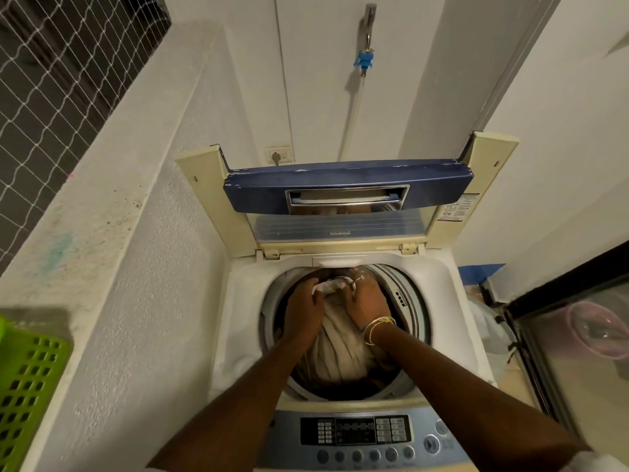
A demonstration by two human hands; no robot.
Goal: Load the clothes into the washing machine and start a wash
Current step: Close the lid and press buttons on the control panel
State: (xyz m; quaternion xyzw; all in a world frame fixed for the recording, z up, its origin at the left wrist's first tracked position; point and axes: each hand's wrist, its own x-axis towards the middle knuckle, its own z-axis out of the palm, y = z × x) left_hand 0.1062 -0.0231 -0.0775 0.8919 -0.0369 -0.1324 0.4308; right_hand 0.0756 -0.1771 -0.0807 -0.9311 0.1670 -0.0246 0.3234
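Note:
A top-loading washing machine [238,301] stands below me with its blue-edged lid [347,185] folded upright at the back. Inside the drum lies a beige cloth [337,352] over darker clothes. Both my hands reach into the drum. My left hand [304,308] and my right hand [366,301] each grip a white piece of fabric [328,286] at the far side of the drum, fingers curled round it. The control panel [360,434] with buttons runs along the near edge, between my forearms.
A green plastic basket [27,386] sits on the low wall at the left. A tap with a blue fitting [365,59] and hose hangs on the back wall, beside a wall socket [278,155]. A dark-framed glass door [561,335] stands at the right.

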